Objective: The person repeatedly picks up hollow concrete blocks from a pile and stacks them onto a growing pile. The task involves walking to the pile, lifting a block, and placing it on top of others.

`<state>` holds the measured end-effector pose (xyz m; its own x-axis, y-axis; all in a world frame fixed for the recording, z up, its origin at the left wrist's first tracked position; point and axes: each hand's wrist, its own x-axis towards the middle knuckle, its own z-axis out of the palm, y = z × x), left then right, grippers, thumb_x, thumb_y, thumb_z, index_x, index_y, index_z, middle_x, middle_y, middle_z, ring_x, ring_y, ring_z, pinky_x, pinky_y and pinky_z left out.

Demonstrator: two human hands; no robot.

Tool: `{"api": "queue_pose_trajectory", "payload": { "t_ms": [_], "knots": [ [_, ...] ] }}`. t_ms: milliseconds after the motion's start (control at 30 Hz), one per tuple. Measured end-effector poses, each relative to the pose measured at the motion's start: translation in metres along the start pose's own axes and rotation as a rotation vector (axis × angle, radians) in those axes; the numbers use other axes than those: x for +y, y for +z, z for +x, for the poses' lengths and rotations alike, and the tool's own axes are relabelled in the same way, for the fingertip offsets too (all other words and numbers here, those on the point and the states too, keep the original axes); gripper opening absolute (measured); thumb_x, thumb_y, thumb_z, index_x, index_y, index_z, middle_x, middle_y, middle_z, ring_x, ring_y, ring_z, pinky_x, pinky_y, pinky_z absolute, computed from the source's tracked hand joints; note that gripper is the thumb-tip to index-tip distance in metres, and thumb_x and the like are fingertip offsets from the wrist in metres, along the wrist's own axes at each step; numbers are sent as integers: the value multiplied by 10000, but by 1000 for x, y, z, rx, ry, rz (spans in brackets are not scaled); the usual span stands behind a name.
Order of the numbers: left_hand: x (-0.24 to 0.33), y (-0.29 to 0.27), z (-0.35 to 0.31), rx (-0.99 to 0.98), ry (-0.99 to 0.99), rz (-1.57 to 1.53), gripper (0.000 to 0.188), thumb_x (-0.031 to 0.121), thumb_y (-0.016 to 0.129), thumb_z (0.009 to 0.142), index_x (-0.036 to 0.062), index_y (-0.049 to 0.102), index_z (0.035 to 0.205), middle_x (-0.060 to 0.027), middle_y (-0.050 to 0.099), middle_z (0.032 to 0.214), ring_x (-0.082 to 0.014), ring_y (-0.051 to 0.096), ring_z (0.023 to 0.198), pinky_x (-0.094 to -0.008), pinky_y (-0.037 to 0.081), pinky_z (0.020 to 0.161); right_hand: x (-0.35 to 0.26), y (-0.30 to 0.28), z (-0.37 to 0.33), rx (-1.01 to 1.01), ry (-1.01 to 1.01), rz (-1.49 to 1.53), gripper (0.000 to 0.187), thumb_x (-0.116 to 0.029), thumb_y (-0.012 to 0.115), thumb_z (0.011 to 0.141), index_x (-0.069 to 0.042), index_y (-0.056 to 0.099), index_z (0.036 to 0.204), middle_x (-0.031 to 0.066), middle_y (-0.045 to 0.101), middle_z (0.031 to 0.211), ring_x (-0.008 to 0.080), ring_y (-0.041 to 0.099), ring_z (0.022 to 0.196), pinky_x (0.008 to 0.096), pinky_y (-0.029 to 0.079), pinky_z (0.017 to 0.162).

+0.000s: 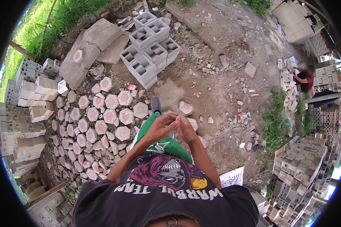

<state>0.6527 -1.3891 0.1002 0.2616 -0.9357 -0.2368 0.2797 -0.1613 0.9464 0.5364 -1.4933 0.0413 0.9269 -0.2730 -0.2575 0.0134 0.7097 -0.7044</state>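
My left hand and my right hand meet in front of my waist, above my green shorts. The fingers of both are bent and pressed together at the tips. Whatever they hold between them, if anything, is too small or hidden to make out. Below the hands, one dark clog shows on my foot. A hexagonal paver with a pinkish middle lies on the dirt just beyond my right hand.
Ahead stands a stack of grey hollow blocks. Many hexagonal pavers and rubble cover the ground at left. Piled blocks line the left side, more the right. A person is among blocks at far right. Broken slabs lie beyond.
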Motion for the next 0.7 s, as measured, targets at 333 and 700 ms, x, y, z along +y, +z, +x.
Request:
{"api": "queue_pose_trajectory", "payload": {
  "t_ms": [333, 700],
  "knots": [
    [9, -51, 145, -83, -66, -143, 309, 196, 599, 921, -84, 582, 1052, -119, 628, 1039, -161, 625, 897, -307, 535, 811, -52, -58, 103, 235, -111, -75, 648, -505, 581, 871, 4, 437, 1246, 126, 561, 1179, 210, 577, 1049, 357, 474, 879],
    [57, -170, 298, 8, -14, -52, 255, 181, 628, 898, -59, 582, 971, -135, 636, 1047, -158, 616, 933, -329, 542, 821, -117, -93, 297, 169, -102, -59, 586, -480, 562, 893, -8, 454, 1223, 106, 558, 1186, 183, 573, 1008, 328, 489, 823]
  ]
}}
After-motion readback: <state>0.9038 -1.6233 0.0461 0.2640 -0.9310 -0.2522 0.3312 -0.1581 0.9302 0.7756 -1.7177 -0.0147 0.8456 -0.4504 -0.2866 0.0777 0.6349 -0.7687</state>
